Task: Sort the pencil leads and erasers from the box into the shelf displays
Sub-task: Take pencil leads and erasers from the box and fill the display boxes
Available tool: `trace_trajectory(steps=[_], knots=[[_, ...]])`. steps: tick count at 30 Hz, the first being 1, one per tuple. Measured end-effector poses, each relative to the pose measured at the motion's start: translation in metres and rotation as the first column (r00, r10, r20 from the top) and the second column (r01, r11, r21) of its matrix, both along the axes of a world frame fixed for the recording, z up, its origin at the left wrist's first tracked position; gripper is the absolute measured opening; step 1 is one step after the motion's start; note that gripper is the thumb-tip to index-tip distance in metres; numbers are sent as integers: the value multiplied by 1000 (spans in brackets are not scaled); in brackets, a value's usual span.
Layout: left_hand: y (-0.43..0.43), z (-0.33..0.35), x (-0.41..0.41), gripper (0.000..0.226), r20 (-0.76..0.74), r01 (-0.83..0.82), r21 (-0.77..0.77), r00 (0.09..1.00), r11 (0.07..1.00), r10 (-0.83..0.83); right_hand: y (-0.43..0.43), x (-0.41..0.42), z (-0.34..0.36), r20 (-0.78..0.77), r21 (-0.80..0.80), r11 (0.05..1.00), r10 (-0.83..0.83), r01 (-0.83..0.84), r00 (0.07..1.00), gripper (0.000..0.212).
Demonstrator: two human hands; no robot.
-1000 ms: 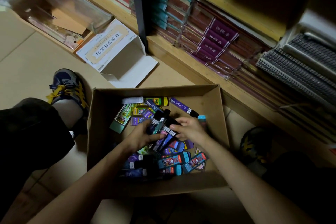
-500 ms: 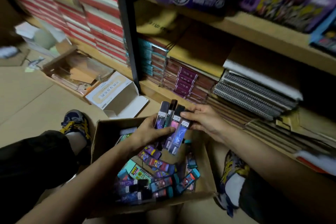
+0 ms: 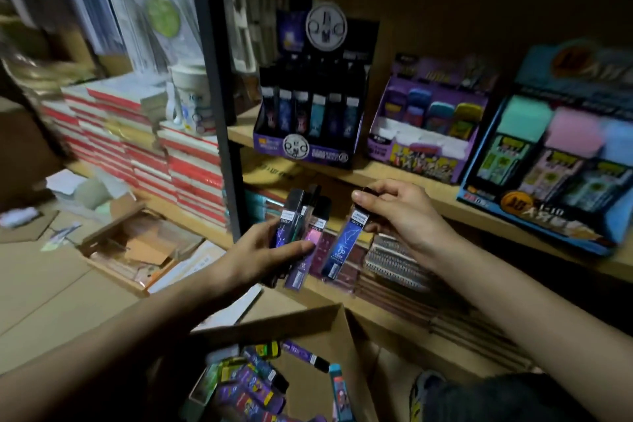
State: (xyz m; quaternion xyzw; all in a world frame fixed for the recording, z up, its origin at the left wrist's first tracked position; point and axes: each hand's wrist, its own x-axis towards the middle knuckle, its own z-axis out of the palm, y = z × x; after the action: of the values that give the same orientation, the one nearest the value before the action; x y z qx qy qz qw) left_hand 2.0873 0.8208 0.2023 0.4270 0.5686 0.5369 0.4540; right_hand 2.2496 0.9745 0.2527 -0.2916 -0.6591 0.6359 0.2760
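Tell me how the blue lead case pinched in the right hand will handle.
Probably stiff: the blue lead case hangs straight from the right hand. Likely light, since a top pinch carries it. Its glossy sleeve may slip.

The blue lead case (image 3: 343,243) carries a white label ending "0.7"; right of it, the blue eraser display (image 3: 534,216) shows "10".
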Motion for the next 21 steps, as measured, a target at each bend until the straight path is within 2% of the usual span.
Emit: trace_trajectory(steps=[5, 9, 13, 15, 21], knots=[[4, 21, -24, 18, 0, -91, 79, 996, 993, 91, 22, -29, 60, -94, 207, 970, -107, 125, 990, 12], [14, 31, -43, 28, 59, -203, 104, 979, 974, 198, 42, -60, 101, -182, 376, 901, -159, 218, 970, 15], [15, 35, -49, 32, 84, -266, 134, 963, 955, 257, 64, -89, 113, -178, 490, 821, -233, 291, 956, 14], [15, 36, -49, 33, 86, -313, 143, 949, 939, 303, 73, -100, 108, -154, 517, 803, -253, 296, 955, 13], [20, 39, -47, 34, 114, -408, 195, 912, 892, 393, 81, -106, 101, -47, 745, 643, -218, 179, 975, 15]])
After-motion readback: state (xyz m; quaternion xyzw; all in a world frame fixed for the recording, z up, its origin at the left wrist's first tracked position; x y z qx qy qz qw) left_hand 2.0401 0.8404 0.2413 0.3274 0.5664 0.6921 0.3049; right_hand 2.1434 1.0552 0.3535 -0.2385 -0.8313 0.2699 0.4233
